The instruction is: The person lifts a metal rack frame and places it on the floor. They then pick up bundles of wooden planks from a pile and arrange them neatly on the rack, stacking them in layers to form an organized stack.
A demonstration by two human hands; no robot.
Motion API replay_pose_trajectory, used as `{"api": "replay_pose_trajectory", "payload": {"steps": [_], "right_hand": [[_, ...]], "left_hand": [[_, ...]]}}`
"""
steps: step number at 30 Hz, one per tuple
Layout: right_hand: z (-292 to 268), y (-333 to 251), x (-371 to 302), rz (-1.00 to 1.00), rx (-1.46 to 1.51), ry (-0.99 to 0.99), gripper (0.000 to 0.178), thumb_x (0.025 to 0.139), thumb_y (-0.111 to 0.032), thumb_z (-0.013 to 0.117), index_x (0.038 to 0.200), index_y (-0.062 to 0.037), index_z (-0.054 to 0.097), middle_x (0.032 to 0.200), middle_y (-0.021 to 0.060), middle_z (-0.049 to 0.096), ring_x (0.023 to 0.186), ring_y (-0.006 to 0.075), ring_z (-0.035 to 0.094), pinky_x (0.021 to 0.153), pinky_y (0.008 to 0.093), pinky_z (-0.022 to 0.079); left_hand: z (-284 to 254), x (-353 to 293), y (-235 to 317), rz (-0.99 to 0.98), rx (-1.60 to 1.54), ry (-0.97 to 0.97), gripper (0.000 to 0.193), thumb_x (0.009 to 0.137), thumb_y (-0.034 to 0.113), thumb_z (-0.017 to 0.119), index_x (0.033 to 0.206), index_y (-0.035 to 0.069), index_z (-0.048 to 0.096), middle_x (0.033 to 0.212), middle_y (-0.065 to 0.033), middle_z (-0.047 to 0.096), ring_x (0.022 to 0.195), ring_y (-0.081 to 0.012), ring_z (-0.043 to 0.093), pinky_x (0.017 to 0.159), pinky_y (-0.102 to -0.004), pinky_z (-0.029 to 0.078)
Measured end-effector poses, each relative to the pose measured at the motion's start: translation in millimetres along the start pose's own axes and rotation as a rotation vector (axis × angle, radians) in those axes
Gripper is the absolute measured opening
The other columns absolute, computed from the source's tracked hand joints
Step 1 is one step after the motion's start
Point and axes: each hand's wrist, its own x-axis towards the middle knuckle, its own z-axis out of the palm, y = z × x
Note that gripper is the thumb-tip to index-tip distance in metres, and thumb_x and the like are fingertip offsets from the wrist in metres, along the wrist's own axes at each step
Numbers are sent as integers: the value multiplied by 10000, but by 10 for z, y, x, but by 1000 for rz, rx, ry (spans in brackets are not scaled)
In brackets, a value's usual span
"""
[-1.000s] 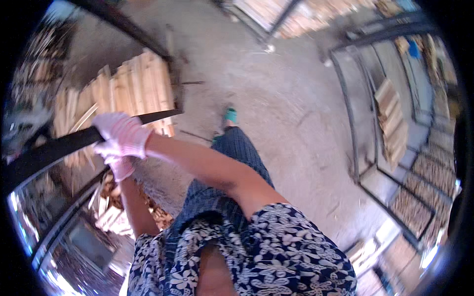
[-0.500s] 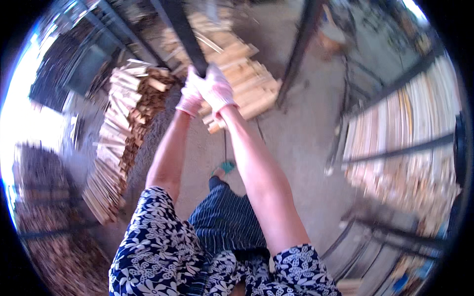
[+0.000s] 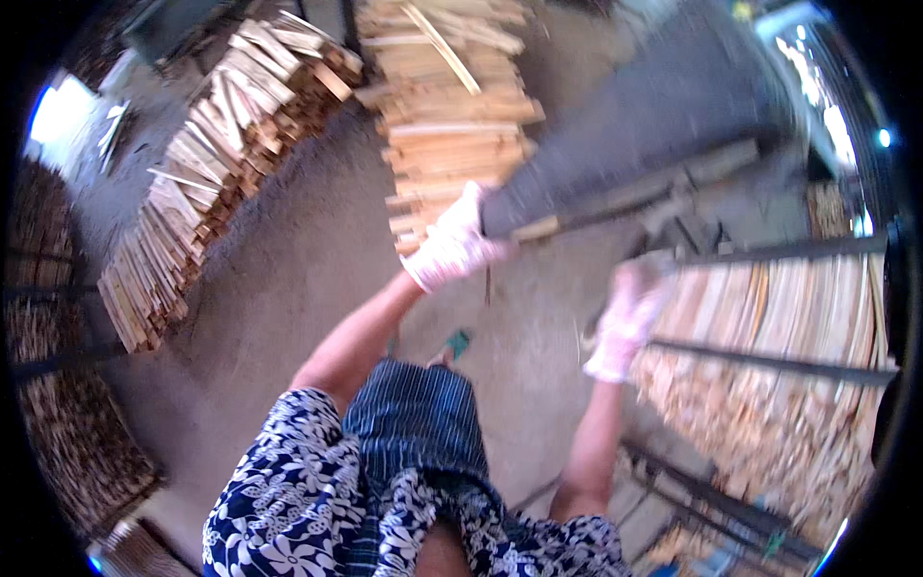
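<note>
My left hand (image 3: pixel 457 245), in a pale pink-white glove, is closed round the near end of a long dark flat board (image 3: pixel 635 125). From that hand the board slants up to the far right, looking wider toward its far end; motion blurs it, and its material cannot be made out. A lighter wooden strip shows along its lower edge. My right hand (image 3: pixel 630 317), gloved alike, is off the board, with its blurred fingers pointing up and seemingly apart. It is nearest to a rack of upright wooden strips (image 3: pixel 750 308) on the right.
Beyond my left hand lies a low stack of pale wooden slats (image 3: pixel 461 125), one loose slat across its top. A long row of split wood pieces (image 3: pixel 216 159) curves along the left. Dark metal bars (image 3: pixel 769 358) cross the right rack. More wood is piled at the far left (image 3: pixel 67 433).
Both hands were together on the dark piece ahead of me. Now my right hand has come off toward the right rack, and the piece slants to the right from my left hand. The view has shifted.
</note>
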Motion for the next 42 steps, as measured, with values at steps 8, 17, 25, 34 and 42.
{"api": "replay_pose_trajectory", "payload": {"steps": [8,17,25,34,42], "right_hand": [[-1169,-193,1951,-456,-841,206,1093,777,-415,870,1550,9,225,1537,260,352,1408,374,386,1180,459,316],[-286,-39,2901,-322,-353,133,1012,819,-374,817,1524,83,252,1517,294,386,1362,366,447,1168,433,333],[-262,672,4178,-379,30,48,625,899,-56,615,1440,56,322,1230,218,598,972,282,650,895,367,536],[-69,824,5336,-366,-10,35,654,838,-33,671,1419,25,378,1315,218,572,1076,301,617,1027,411,485],[-4,950,5568,-797,-559,-13,824,830,-116,735,1471,71,255,1405,272,473,1248,370,524,1119,473,387]], "left_hand": [[295,134,-316,-23,-215,253,815,709,223,883,1335,39,395,1179,-112,598,1056,-217,587,954,-364,479],[399,189,-39,-169,-144,557,490,770,170,858,1175,6,638,1087,-63,684,1000,-172,643,900,-343,537],[814,1127,-189,-176,177,533,713,719,303,864,1257,34,482,1076,-96,649,975,-188,629,880,-352,525],[1345,1974,186,-110,-121,611,716,776,223,809,1352,39,426,1169,-100,599,1080,-185,570,941,-355,496],[1101,2140,-121,-125,-90,767,674,720,267,895,1244,42,536,1080,-64,667,979,-170,628,893,-332,530]]}}
